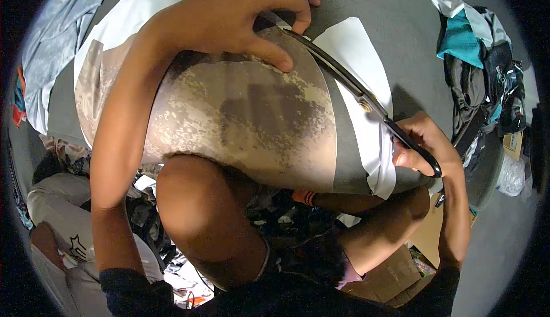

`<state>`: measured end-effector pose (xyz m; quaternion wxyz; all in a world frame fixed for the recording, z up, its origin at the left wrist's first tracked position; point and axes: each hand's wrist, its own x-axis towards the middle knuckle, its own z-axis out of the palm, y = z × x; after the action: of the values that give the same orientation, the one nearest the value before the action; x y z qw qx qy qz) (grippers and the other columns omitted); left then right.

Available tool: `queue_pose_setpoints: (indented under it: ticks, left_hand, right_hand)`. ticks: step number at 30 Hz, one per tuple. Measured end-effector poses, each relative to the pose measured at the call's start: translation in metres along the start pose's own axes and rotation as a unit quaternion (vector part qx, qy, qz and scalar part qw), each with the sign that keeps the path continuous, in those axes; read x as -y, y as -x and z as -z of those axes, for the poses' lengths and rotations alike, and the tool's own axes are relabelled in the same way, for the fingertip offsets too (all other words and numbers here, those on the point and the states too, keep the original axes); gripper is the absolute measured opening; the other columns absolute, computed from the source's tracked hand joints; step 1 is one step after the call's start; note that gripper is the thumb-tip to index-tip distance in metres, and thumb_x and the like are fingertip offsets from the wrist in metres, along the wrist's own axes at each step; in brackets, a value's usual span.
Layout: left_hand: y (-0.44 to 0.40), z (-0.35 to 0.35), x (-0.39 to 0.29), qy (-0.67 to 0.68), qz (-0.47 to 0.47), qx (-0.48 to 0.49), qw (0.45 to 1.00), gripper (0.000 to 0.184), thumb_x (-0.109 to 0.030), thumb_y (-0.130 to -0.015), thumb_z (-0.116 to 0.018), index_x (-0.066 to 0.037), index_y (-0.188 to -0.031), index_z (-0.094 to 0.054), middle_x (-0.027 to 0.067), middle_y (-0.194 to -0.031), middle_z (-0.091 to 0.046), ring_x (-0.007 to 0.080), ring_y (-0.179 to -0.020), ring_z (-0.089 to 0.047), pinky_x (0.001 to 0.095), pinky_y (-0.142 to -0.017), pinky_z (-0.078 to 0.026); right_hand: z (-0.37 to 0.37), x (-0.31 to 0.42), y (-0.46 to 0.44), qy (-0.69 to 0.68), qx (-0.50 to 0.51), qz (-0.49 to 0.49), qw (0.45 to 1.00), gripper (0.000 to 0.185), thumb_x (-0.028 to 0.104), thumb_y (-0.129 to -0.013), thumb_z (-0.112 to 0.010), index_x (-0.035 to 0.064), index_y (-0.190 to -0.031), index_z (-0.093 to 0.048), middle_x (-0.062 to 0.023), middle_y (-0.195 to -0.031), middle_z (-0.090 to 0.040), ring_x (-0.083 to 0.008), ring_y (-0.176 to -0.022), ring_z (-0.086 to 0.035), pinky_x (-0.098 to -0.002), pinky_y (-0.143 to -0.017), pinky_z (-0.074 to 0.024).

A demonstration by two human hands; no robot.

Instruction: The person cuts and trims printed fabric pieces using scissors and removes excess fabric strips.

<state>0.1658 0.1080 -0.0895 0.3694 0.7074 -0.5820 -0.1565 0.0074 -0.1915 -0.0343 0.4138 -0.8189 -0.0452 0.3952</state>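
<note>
A brown camouflage-patterned fabric piece (246, 116) lies across the grey surface, over white material (366, 53) that shows at its top left and right. My left hand (260, 19) rests on the fabric's upper edge, fingers spread. My right hand (421, 145) grips the black handles of long scissors (358, 93). The scissor blades point up and left along the fabric's right edge, their tips near my left fingers. A strip of white material lies beside and beneath the scissors, apart from the camouflage piece.
Piled teal, black and white fabric (464, 47) lies at the right. Grey-blue cloth (63, 36) hangs at the upper left. Another person's leg in light trousers (69, 214) is at the lower left. Cardboard (389, 277) and a clear plastic bundle (511, 175) sit lower right.
</note>
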Motion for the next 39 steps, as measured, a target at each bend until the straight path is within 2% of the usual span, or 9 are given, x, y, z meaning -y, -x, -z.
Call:
queue_pose_setpoints:
  ticks: [10, 13, 16, 18, 30, 33, 35, 37, 39]
  left_hand:
    - [-0.001, 0.0, 0.0, -0.039, 0.036, 0.012, 0.999, 0.031, -0.026, -0.076, -0.074, -0.011, -0.089, -0.051, 0.0155, -0.127, -0.041, 0.0324, -0.117, -0.04, 0.0379, -0.095, -0.035]
    - [0.0, -0.002, 0.004, -0.002, 0.016, 0.016, 1.0, 0.038, -0.037, -0.077, -0.072, -0.012, -0.1, -0.056, 0.0153, -0.13, -0.04, 0.0334, -0.121, -0.038, 0.0419, -0.099, -0.032]
    - [0.002, -0.009, 0.001, -0.068, 0.054, 0.004, 0.996, 0.044, -0.038, -0.068, -0.077, -0.014, -0.1, -0.059, 0.0085, -0.137, -0.04, 0.0312, -0.13, -0.033, 0.0434, -0.108, -0.024]
    - [0.001, -0.012, -0.002, -0.064, 0.042, -0.036, 0.996, 0.036, -0.028, -0.067, -0.078, -0.012, -0.085, -0.051, 0.0087, -0.128, -0.043, 0.0298, -0.123, -0.038, 0.0406, -0.105, -0.028]
    - [0.0, -0.011, -0.004, -0.048, 0.048, -0.031, 0.997, 0.035, -0.026, -0.067, -0.079, -0.012, -0.086, -0.054, 0.009, -0.13, -0.043, 0.0298, -0.125, -0.037, 0.0409, -0.105, -0.028]
    - [0.002, -0.011, 0.003, -0.038, 0.032, -0.029, 0.998, 0.035, -0.025, -0.067, -0.079, -0.012, -0.087, -0.054, 0.0087, -0.131, -0.042, 0.0298, -0.126, -0.036, 0.0411, -0.105, -0.028]
    - [0.001, -0.009, -0.002, -0.045, 0.046, -0.023, 0.998, 0.035, -0.025, -0.066, -0.079, -0.012, -0.088, -0.054, 0.009, -0.132, -0.042, 0.0304, -0.126, -0.036, 0.0409, -0.105, -0.028]
    - [-0.001, -0.007, -0.01, -0.057, 0.058, -0.021, 0.996, 0.036, -0.024, -0.066, -0.079, -0.011, -0.088, -0.054, 0.0093, -0.133, -0.041, 0.031, -0.127, -0.036, 0.0407, -0.105, -0.029]
    - [-0.005, -0.007, -0.019, -0.086, 0.131, -0.018, 0.987, 0.037, -0.027, -0.066, -0.079, -0.009, -0.084, -0.053, 0.0112, -0.129, -0.044, 0.0316, -0.122, -0.041, 0.0407, -0.097, -0.038]
  right_hand:
    - [0.001, 0.0, 0.001, -0.018, 0.002, -0.019, 1.0, 0.051, 0.047, -0.075, -0.071, 0.005, -0.057, -0.048, 0.0017, -0.049, -0.037, -0.0103, -0.046, -0.036, -0.0297, -0.044, -0.0284]
    - [0.002, 0.0, 0.001, -0.012, 0.007, -0.022, 1.0, 0.053, 0.049, -0.075, -0.071, 0.0053, -0.057, -0.047, 0.0022, -0.049, -0.037, -0.01, -0.046, -0.036, -0.0293, -0.044, -0.0281]
    - [0.004, 0.0, 0.0, -0.004, 0.012, -0.017, 1.0, 0.053, 0.05, -0.076, -0.07, 0.0055, -0.057, -0.047, 0.0025, -0.049, -0.036, -0.0097, -0.047, -0.036, -0.029, -0.044, -0.0278]
    - [0.005, 0.0, 0.0, 0.002, 0.014, -0.015, 1.0, 0.053, 0.049, -0.076, -0.07, 0.0056, -0.057, -0.047, 0.0026, -0.05, -0.036, -0.0095, -0.047, -0.035, -0.0289, -0.044, -0.0277]
    - [0.009, 0.0, 0.002, 0.068, 0.008, 0.04, 0.997, 0.046, 0.038, -0.08, -0.07, 0.0066, -0.056, -0.047, 0.0026, -0.049, -0.036, -0.0095, -0.047, -0.034, -0.0301, -0.044, -0.0272]
    - [0.009, 0.005, 0.015, 0.028, 0.003, 0.009, 1.0, 0.044, 0.038, -0.081, -0.07, 0.0059, -0.058, -0.051, 0.0028, -0.049, -0.039, -0.0081, -0.046, -0.036, -0.0289, -0.042, -0.027]
    - [0.009, -0.001, 0.032, -0.003, 0.03, -0.071, 0.997, 0.042, 0.041, -0.082, -0.068, 0.0053, -0.063, -0.057, 0.0025, -0.049, -0.043, -0.0065, -0.043, -0.039, -0.0259, -0.041, -0.0292]
    - [0.004, -0.024, 0.053, -0.032, 0.024, -0.062, 0.997, 0.044, 0.045, -0.084, -0.065, 0.0046, -0.067, -0.058, 0.0013, -0.049, -0.047, -0.0071, -0.041, -0.044, -0.0233, -0.039, -0.0343]
    - [-0.007, -0.041, 0.074, -0.109, 0.005, -0.019, 0.994, 0.047, 0.047, -0.085, -0.063, 0.0051, -0.065, -0.053, 0.0011, -0.05, -0.046, -0.0076, -0.041, -0.045, -0.0232, -0.039, -0.0344]
